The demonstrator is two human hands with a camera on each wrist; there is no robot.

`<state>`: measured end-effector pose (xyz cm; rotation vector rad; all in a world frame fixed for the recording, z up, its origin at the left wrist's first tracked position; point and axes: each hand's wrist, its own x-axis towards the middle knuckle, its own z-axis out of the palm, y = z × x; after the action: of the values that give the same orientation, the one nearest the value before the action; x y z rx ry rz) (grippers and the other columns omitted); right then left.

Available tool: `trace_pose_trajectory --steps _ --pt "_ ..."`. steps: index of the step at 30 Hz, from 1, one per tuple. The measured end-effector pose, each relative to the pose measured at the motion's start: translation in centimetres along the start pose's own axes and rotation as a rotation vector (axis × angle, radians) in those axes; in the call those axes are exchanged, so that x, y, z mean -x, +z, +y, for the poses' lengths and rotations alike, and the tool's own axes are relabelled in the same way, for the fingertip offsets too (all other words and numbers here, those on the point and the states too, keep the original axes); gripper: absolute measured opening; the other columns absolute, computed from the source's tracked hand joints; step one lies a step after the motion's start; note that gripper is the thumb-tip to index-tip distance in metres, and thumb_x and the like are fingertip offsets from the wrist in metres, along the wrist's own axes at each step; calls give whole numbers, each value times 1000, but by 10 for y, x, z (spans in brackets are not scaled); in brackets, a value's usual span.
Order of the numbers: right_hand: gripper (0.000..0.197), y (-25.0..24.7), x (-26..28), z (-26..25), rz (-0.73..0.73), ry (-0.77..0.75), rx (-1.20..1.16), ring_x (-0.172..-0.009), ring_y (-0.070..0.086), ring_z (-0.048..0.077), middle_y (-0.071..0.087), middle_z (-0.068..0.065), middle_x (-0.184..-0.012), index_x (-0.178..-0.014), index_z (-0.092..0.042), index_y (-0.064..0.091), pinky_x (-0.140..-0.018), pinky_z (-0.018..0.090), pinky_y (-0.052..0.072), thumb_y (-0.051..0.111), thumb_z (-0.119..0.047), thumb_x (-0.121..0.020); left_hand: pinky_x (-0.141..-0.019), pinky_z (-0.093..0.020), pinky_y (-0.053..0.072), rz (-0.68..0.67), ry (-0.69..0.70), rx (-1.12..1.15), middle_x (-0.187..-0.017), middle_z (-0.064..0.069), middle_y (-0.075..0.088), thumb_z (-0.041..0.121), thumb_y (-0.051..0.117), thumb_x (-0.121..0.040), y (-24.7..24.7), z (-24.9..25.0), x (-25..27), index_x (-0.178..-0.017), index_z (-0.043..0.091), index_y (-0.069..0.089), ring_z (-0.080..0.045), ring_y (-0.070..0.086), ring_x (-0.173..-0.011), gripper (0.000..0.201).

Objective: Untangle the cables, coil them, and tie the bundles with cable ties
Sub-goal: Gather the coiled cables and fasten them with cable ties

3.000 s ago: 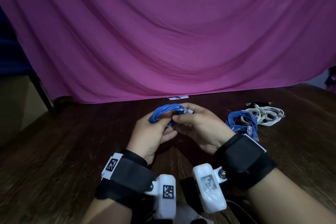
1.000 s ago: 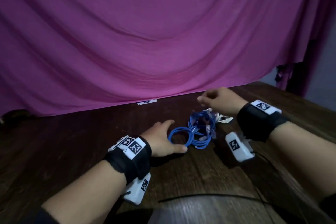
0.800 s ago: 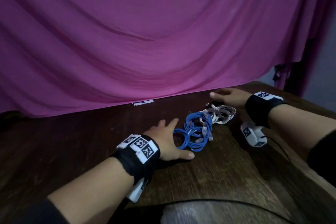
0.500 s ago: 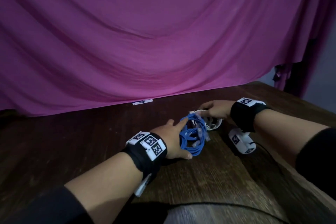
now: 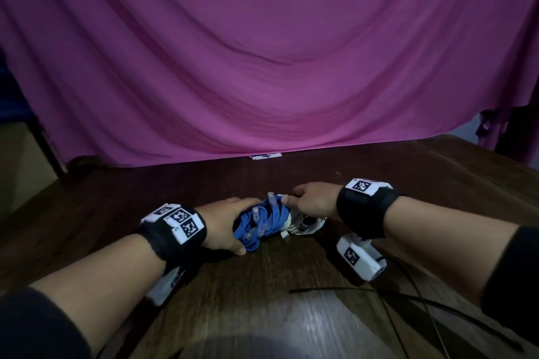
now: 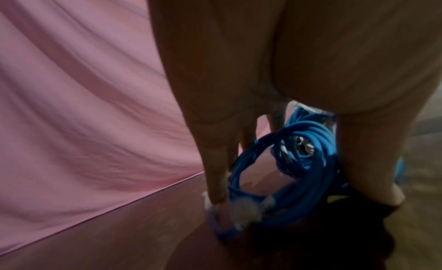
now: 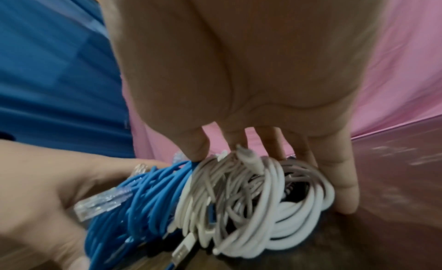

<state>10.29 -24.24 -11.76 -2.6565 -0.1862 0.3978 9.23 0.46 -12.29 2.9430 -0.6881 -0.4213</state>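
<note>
Item: blue cable coils (image 5: 259,227), several loops with clear plugs, pressed against white cable coils (image 5: 306,223); both lying on dark wooden table (image 5: 262,300), centre of head view, just below the middle.

Left hand (image 5: 224,224): cupped against the blue coils from the left of frame, fingers curled over the far side, thumb (image 6: 368,172) at the near edge. Grasping the blue bundle; in left wrist view, loops framed between fingers (image 6: 215,172) and thumb, lower centre.

Right hand (image 5: 313,201): laid over the white coils from the right of frame, fingertips (image 7: 196,147) at the seam where blue meets white, thumb (image 7: 344,183) curled round the outer side. Grasping the white bundle.

Position relative to grip: whole stack sandwiched between the two hands, blue half on the left of frame, white half on the right, USB plug (image 7: 184,249) hanging loose below.

Step judged in hand: gathering the coiled bundles into one pile. Advised handling: squeeze evenly from both sides, keep loops flat and stacked, tuck stray plugs inward, avoid dragging one coil through another and re-tangling.

Also present: pink cloth backdrop (image 5: 262,67), upper frame; thin black strip (image 5: 329,288), possibly a cable tie, lower right on table, apart from both hands.
</note>
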Motion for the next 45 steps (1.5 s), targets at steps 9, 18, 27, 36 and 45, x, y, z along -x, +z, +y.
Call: trace_pose_trajectory --steps 9,18,27,36,45 --pt "41 -16 54 -3 115 -155 328 -103 64 22 67 -1 -118 -116 -26 62 -92 37 54 61 -60 -93 -113 -21 32 219 38 84 -159 8 29 50 77 -80 -5 -15 43 -156 43 21 -12 39 -142 95" --pt "13 24 127 7 -222 -336 643 -86 66 26 72 4 -95 -94 -17 69 -67 26 44 71 -28 -86 -83 -26 52 248 253 59 -98 16 68 53 64 -90 18 83 61 -108 33 69 -3 64 -89 28" --pt "13 11 125 0 -83 -373 463 -83 58 22 67 2 -99 -104 -20 62 -70 30 45 60 -16 -92 -71 -27 55 243 190 138 -79 13 71 45 61 -93 32 103 56 -94 36 72 -4 64 -73 15" --pt "7 -42 109 6 371 -362 128 -66 63 3 69 -12 -71 -89 -27 65 -64 20 48 62 -25 -94 -33 -14 33 588 110 658 -48 11 51 29 66 -92 -21 48 66 -76 18 69 -4 42 -37 19" --pt "7 -48 54 -3 786 -105 -45 -83 48 21 60 -12 -73 -87 -31 61 -89 41 33 60 -29 -94 -52 -23 49 539 -274 360 -67 7 68 57 64 -88 9 -16 33 -80 27 65 -6 61 -51 31"
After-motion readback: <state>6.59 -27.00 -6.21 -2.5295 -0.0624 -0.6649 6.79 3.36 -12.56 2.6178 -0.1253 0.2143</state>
